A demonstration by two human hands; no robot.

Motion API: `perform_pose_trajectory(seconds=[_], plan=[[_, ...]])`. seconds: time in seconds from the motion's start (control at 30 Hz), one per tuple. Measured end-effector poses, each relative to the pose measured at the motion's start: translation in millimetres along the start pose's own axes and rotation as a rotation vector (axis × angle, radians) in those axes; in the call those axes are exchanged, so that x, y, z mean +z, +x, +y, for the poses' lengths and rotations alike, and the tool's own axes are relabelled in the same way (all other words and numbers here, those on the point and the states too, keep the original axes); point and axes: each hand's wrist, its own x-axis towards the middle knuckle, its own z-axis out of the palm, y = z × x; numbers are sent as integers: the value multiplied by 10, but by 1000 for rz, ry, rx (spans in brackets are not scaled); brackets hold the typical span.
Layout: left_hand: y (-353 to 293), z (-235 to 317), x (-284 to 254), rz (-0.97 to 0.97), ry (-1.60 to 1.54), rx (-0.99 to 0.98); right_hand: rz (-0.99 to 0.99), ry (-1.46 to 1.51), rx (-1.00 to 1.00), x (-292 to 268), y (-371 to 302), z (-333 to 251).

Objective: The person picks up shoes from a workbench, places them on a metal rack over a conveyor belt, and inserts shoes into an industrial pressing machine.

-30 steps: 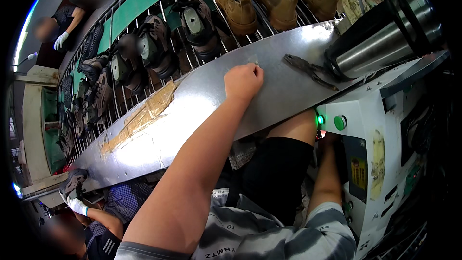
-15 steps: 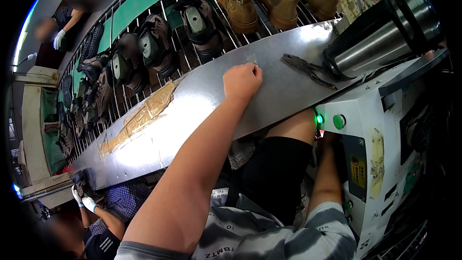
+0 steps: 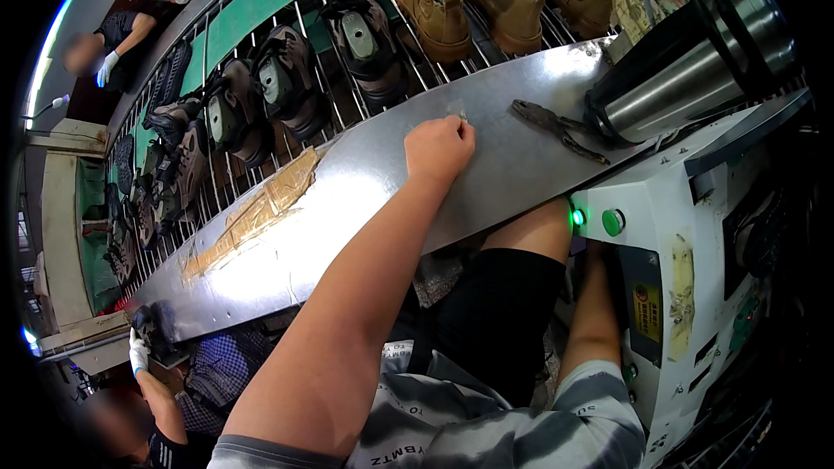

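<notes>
My left hand (image 3: 437, 149) rests in a closed fist on the metal ledge (image 3: 365, 175). Nothing shows in its fingers, and a small pale patch lies on the metal by the fingertips. To its right are worn pliers (image 3: 560, 130), lying next to a large steel tumbler (image 3: 673, 69) tipped on its side. My right forearm (image 3: 594, 317) reaches beside the white machine (image 3: 638, 200), whose panel hides the hand. Beyond the ledge, dark sports shoes (image 3: 360, 43) and tan ankle boots (image 3: 434, 13) stand on a wire rack.
Brown tape (image 3: 261, 208) covers part of the ledge. The machine carries a green button (image 3: 613, 222) and a lit green lamp (image 3: 578, 217). At lower left, a co-worker's white-gloved hand (image 3: 139, 353) touches a dark shoe (image 3: 155, 328). Another gloved hand (image 3: 107, 68) shows beyond the rack.
At lower left, the co-worker's second gloved hand has come away from the dark shoe. Farther off, the other people have shifted slightly. My left fist stays in place.
</notes>
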Motion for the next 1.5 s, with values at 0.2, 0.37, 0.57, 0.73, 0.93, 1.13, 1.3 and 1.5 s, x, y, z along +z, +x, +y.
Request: perform_pose_trajectory(seconds=[0.2,0.37,0.57,0.73,0.93,1.13,1.3,1.5], plan=[[-8,23,-21,14,-15,-8,35,-51,-96,-26,-16,258],[1,26,-28,-1,-5,-12,77,-47,-122,-39,-81,494],[-33,-12,2,16,21,-28,56,-215,-142,-122,-256,109],[-25,-10,-34,4,14,-22,-75,-84,98,-396,-449,-549],[-22,26,-46,5,11,-14,-17,-301,-30,-318,-406,-372],[-28,16,-59,11,17,-13,-224,-304,174,-497,-413,-789],[-35,16,-58,25,12,-5,-222,-270,162,-466,-379,-795],[-39,1,-72,33,15,-6,-130,-155,96,-279,-262,-436]])
